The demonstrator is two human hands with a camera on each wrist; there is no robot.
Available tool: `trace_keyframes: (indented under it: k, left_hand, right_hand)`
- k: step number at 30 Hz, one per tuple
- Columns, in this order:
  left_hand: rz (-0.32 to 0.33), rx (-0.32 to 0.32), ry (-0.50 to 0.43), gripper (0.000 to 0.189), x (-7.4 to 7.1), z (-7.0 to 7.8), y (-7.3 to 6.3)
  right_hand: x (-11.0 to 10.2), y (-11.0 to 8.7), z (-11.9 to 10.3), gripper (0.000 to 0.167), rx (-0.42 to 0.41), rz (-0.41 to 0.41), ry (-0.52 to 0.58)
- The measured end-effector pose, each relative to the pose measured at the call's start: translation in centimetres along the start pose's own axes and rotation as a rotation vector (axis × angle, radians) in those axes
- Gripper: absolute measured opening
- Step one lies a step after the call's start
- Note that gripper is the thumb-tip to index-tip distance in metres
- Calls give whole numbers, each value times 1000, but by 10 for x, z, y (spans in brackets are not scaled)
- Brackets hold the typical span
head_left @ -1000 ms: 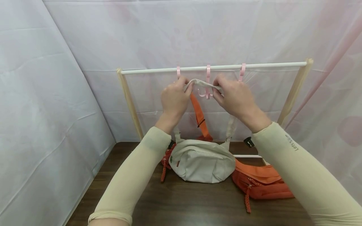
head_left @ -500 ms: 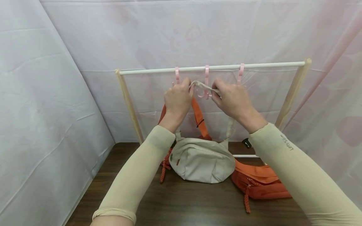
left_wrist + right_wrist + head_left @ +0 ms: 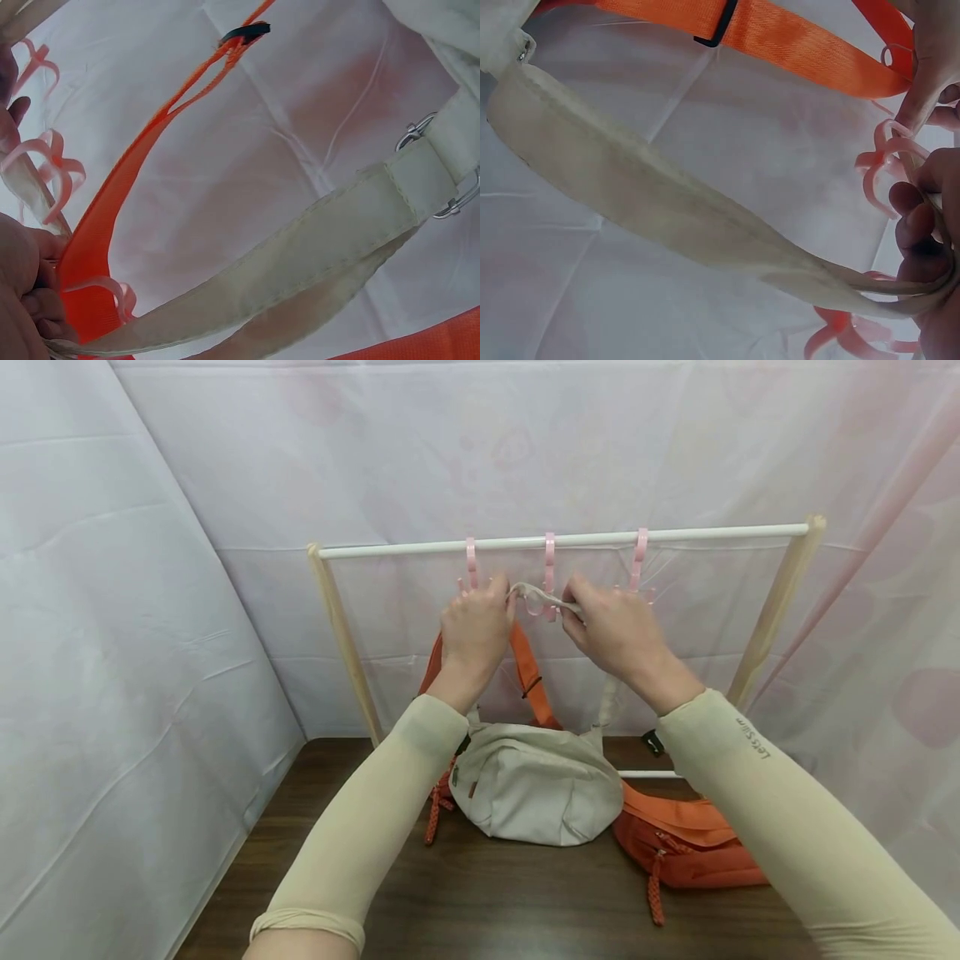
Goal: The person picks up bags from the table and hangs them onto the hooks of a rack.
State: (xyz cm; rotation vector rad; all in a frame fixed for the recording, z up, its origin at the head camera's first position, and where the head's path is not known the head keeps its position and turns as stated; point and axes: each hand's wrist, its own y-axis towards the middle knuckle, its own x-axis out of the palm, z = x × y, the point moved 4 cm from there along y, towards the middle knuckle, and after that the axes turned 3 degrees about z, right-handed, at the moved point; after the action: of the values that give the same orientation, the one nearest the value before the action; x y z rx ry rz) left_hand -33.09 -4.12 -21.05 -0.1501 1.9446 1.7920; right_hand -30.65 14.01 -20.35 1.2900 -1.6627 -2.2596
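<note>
A beige waist bag (image 3: 540, 789) hangs low in front of the rack by its strap (image 3: 534, 592). My left hand (image 3: 478, 631) and right hand (image 3: 621, 625) pinch that strap, one on each side of the middle pink hook (image 3: 550, 556). Between the hands, the strap arches at the hook's lower prongs; whether it rests on them I cannot tell. In the left wrist view the beige strap (image 3: 300, 262) runs down to metal rings by the bag. The right wrist view has its other side (image 3: 630, 180) folded into the right hand's curled fingers (image 3: 922, 225).
Pink hooks also hang left (image 3: 471, 556) and right (image 3: 640, 556) on the white rod (image 3: 397, 549). An orange strap (image 3: 528, 668) passes near the left hook, its bag mostly hidden. An orange-red waist bag (image 3: 690, 852) lies right on the brown table (image 3: 480, 902).
My left hand has shifted slightly right and down, closer to the right hand. The strap section between them has dropped a little toward the middle hook's prongs. Both hands keep their hold.
</note>
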Motion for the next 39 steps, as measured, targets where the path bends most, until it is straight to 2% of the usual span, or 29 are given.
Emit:
trace_keyframes:
  k: [7,14,25,33,39]
  left_hand:
    - [27,29,-6,26,5,0,-7]
    - [25,56,19,24,9,1,-18]
    - [-89,-14,-101,24,16,-2,-41]
    - [-86,-47,-146,34,21,-5,-56]
    - [-114,-60,-175,33,25,-10,-73]
  right_hand:
    - [8,-5,5,9,49,-28,3]
    - [15,-11,13,11,127,-51,21]
    - [26,-20,16,16,202,-75,57]
    - [31,-28,16,21,243,-133,78]
    - [37,-39,17,25,281,-171,67]
